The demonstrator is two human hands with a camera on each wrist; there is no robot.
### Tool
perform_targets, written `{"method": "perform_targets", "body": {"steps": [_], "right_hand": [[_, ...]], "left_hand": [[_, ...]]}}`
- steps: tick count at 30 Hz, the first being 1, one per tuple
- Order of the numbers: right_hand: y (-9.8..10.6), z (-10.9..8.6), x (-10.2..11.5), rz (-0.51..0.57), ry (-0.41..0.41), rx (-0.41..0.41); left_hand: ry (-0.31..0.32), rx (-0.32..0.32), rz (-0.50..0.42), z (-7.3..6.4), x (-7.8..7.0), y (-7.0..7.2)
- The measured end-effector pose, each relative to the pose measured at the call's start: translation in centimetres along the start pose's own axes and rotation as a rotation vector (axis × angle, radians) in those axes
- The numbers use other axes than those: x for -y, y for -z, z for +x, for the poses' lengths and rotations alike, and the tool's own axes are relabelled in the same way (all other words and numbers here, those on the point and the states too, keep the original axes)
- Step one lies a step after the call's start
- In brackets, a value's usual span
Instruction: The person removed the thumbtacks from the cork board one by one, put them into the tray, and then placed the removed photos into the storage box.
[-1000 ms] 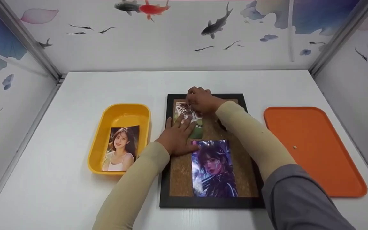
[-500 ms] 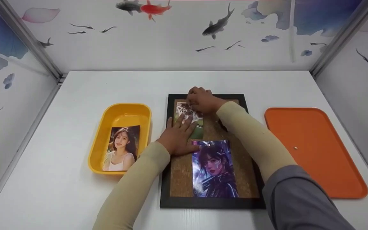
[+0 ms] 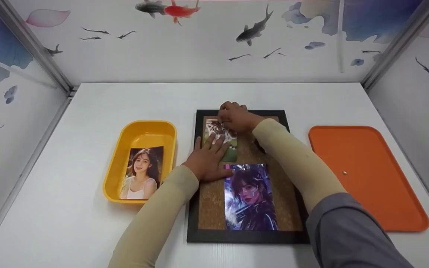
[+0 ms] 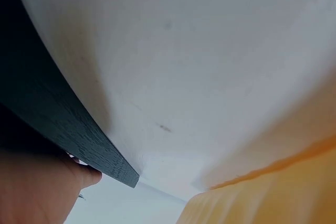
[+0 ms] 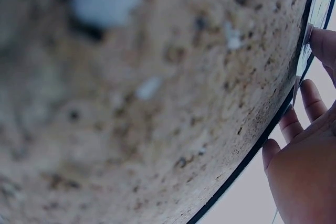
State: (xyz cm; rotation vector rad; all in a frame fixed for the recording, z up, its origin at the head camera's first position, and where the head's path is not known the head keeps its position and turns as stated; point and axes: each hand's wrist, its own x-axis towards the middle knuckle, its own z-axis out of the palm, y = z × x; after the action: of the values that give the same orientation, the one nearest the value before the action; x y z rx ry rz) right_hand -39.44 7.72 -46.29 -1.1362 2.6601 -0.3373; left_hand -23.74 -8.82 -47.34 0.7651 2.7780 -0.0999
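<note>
A tiger photo (image 3: pixel 211 127) lies at the upper left of the brown cork board (image 3: pixel 211 208) inside a black frame (image 3: pixel 246 236). My left hand (image 3: pixel 206 159) rests flat across its lower part, fingers spread, thumb at the corner of a purple portrait print (image 3: pixel 251 201). That print carries a small shiny tack (image 3: pixel 244 169) at its top. Over the tiger photo's top edge, my right hand (image 3: pixel 234 117) bends its fingers down. In the right wrist view, fingertips (image 5: pixel 320 43) are right at the photo's edge. I cannot tell what the right fingertips pinch.
Left of the frame stands a yellow tray (image 3: pixel 111 178) holding a photo of a person (image 3: pixel 140 175). An orange tray (image 3: pixel 371 201) with one small tack (image 3: pixel 345 172) lies on the right, partly behind the right sleeve. Patterned walls (image 3: pixel 199 63) close in the white table (image 3: pixel 69 178).
Both hands keep their places on the tiger photo, and the photos and trays stay put. Only a slight shift of the head view shows.
</note>
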Motion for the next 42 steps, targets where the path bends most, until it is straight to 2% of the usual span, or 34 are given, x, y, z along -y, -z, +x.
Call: {"method": "perform_targets", "body": {"steps": [6,13,26,42], "right_hand": [[0.15,-0.12,-0.04,0.01,0.025,-0.001],[0.19,-0.18,0.05,0.017,0.02,-0.003],[0.23,-0.24,0.22,0.008,0.006,0.007],[0.03,-0.23,0.07,0.02,-0.001,0.007]], "left_hand": [[-0.003,-0.001,-0.005,-0.2,-0.06,0.27],[-0.006,-0.007,-0.007,-0.48,-0.14,0.62],[-0.006,-0.012,-0.006,-0.32,-0.07,0.33],[-0.005,0.011,0.009,0.07,-0.02,0.03]]}}
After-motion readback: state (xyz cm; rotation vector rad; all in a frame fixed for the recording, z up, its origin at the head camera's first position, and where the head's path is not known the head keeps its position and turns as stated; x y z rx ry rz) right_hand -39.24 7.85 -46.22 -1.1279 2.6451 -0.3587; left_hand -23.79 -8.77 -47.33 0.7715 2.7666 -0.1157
